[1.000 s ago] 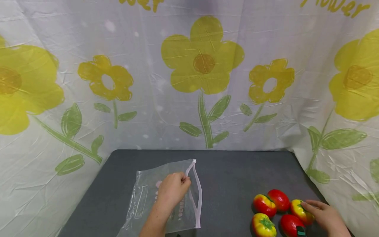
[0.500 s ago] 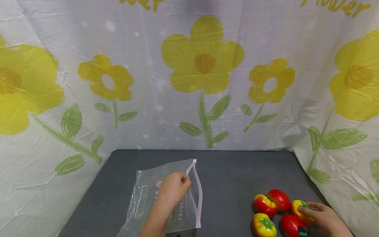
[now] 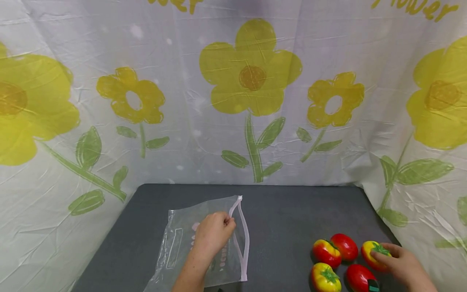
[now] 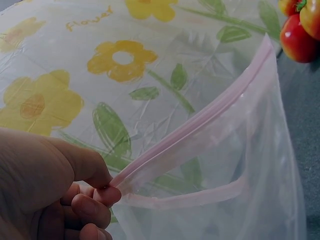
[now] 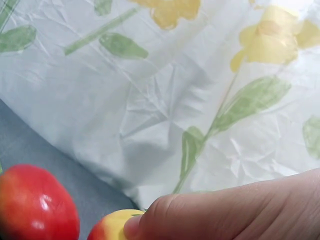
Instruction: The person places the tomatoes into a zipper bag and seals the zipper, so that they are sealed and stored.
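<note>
My left hand (image 3: pixel 215 231) pinches the pale pink zip edge of a clear plastic zip bag (image 3: pixel 189 239), left of centre on the table. The bag's mouth gapes toward the right; in the left wrist view its pink strip (image 4: pixel 200 117) runs up from the fingertips. At the right, my right hand (image 3: pixel 405 263) grips a glossy red-and-yellow fruit (image 3: pixel 373 251) with a green star-shaped top, thumb across it. Most of its fingers are hidden behind the fruit. In the right wrist view only the thumb (image 5: pixel 195 215) and part of that fruit (image 5: pixel 112 226) show.
Left of the right hand lie similar fruits: a red-and-yellow one (image 3: pixel 326 252), two red ones (image 3: pixel 345 246), and a yellower one (image 3: pixel 326 278). A small black and teal item (image 3: pixel 373 285) overlaps the nearer red one. A flower-printed sheet (image 3: pixel 182 162) borders the dark table (image 3: pixel 284 227).
My right hand has closed around the red-and-yellow fruit and shifted it slightly right, away from the red fruits beside it. The left hand and the bag have stayed put.
</note>
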Available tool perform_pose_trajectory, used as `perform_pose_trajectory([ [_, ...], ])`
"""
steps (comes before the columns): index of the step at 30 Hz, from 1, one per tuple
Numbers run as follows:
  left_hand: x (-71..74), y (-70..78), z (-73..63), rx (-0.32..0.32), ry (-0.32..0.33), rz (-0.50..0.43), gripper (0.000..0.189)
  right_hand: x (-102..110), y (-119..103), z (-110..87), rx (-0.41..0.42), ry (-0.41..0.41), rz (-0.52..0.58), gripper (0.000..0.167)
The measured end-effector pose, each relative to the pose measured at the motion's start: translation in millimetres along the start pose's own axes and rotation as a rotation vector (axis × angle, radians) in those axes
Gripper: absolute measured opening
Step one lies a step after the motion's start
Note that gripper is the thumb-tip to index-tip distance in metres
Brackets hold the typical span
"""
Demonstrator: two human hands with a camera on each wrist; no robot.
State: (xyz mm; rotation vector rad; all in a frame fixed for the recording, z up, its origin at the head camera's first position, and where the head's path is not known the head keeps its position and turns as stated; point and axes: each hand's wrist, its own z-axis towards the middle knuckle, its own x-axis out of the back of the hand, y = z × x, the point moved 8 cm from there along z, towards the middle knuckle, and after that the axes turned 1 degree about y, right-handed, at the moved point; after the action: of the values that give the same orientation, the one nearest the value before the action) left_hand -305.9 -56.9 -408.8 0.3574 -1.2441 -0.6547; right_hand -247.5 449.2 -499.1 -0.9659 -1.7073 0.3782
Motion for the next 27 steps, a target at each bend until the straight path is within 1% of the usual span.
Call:
perform_pose_trajectory([
  [5, 0.0, 1.1, -0.1, -0.008, -0.002, 0.001, 0.038, 4.6, -15.9, -8.5, 0.014, 0.031, -0.051, 0.086],
  [9, -0.6, 1.9, 0.3, -0.016, -0.008, -0.005, 0.037, 8.6, -35.3, -14.5, 0.046, 0.08, -0.093, 0.086],
  [13, -1.1, 2.5, 0.3, -0.021, -0.011, -0.008, 0.038, 9.3, -57.7, -19.9, 0.096, 0.118, -0.117, 0.084],
  [15, -1.3, 2.9, 0.2, -0.024, -0.011, -0.005, 0.037, 7.3, -70.9, -23.1, 0.143, 0.126, -0.126, 0.082],
  [17, -1.4, 3.3, 0.0, -0.026, -0.01, -0.002, 0.037, 5.5, -85.7, -26.7, 0.201, 0.152, -0.143, 0.078],
  [20, -1.4, 4.0, 0.0, -0.031, -0.004, 0.0, 0.036, 0.5, -108.6, -33.8, 0.311, 0.208, -0.167, 0.073],
  [22, -1.5, 4.4, -0.1, -0.034, 0.0, -0.001, 0.035, -3.7, -122.4, -38.9, 0.369, 0.249, -0.175, 0.069],
  [24, -1.6, 4.6, 0.0, -0.038, 0.003, -0.002, 0.035, -10.1, -133.8, -43.2, 0.407, 0.267, -0.163, 0.067],
  [27, -1.4, 5.2, -0.4, -0.042, 0.008, -0.002, 0.035, -20.3, -148.7, -48.7, 0.444, 0.271, -0.136, 0.066],
])
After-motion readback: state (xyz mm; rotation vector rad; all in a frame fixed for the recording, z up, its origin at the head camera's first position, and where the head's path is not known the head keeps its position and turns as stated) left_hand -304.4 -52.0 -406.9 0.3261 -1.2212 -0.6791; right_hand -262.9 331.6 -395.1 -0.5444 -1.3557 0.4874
